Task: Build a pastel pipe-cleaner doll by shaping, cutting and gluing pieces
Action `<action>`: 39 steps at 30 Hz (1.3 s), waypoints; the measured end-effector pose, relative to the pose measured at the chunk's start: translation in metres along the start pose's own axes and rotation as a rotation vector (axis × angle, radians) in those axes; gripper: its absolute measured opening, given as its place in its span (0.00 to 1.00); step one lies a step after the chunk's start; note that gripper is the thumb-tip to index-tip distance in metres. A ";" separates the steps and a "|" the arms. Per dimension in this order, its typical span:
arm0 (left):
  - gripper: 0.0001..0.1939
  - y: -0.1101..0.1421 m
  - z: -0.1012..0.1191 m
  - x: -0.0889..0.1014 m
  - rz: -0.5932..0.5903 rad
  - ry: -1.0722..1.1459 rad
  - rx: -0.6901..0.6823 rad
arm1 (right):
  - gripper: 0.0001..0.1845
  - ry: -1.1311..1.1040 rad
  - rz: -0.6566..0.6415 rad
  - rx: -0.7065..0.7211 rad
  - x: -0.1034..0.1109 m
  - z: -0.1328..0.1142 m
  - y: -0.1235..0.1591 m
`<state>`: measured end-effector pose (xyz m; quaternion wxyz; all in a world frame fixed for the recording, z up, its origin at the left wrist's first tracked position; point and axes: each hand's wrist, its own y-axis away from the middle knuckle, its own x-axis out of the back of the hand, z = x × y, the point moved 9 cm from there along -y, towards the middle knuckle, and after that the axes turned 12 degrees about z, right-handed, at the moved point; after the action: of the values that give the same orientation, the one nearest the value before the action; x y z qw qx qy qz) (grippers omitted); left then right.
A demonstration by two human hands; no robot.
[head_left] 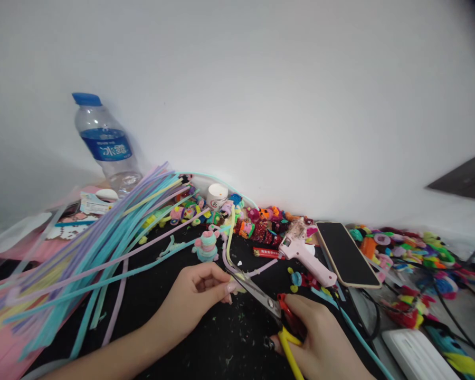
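My left hand (198, 295) pinches a yellow and lilac pipe cleaner (230, 237) near its lower end, fingers closed on it. My right hand (320, 343) grips scissors (269, 303) with red and yellow handles. The metal blades point up and left, and their tips meet the pipe cleaner right beside my left fingertips. Both hands rest over a black mat (221, 343) speckled with small clippings.
A fan of pastel pipe cleaners (103, 237) spreads on the left. A water bottle (105, 142) stands at the back left. Behind my hands lie a pink glue gun (304, 256), a phone (346, 253), a small white jar (216, 196) and heaps of colourful fuzzy pieces (404, 253). Cables run on the right.
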<state>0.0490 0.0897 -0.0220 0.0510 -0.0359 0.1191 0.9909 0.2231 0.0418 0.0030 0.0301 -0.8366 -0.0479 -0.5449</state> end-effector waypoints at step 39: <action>0.05 -0.001 -0.009 -0.004 -0.023 0.194 0.121 | 0.11 0.004 0.047 -0.012 0.003 -0.001 -0.002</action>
<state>0.0541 0.0884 -0.0305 0.0527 -0.1297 0.1829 0.9731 0.2233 0.0435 0.0062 0.0382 -0.8365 -0.0250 -0.5461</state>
